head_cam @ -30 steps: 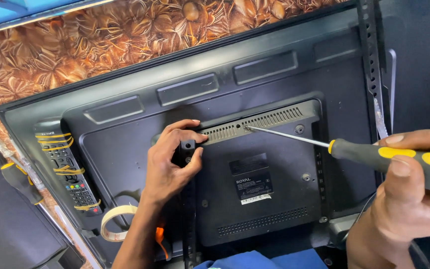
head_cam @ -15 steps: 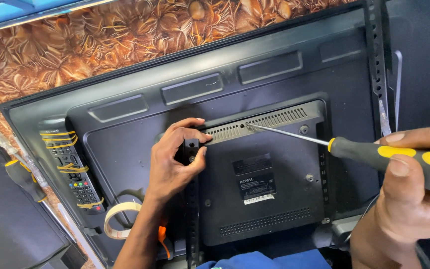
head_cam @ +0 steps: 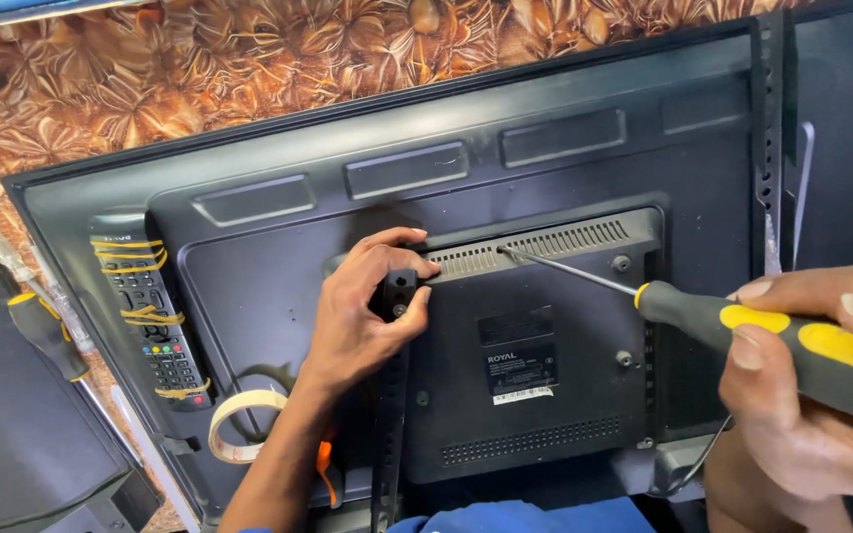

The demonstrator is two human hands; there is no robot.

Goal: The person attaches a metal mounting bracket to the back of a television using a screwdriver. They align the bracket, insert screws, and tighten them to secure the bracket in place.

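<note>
TV back [head_cam: 565, 188]: matt black plastic. Screwdriver [head_cam: 742, 331]: bright metal shaft, glossy black-yellow plastic grip. Bracket [head_cam: 392, 434]: dark painted metal. Tape roll [head_cam: 239, 426]: cream paper.

A repair workshop: an opened-up television back [head_cam: 545, 395], spare screwdrivers [head_cam: 41, 331], tape roll [head_cam: 239, 424].

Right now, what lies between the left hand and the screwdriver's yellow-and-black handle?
In the head view, the slotted vent strip on the television's back cover, crossed by the screwdriver's bare metal shaft, lies between the left hand and the handle.
</note>
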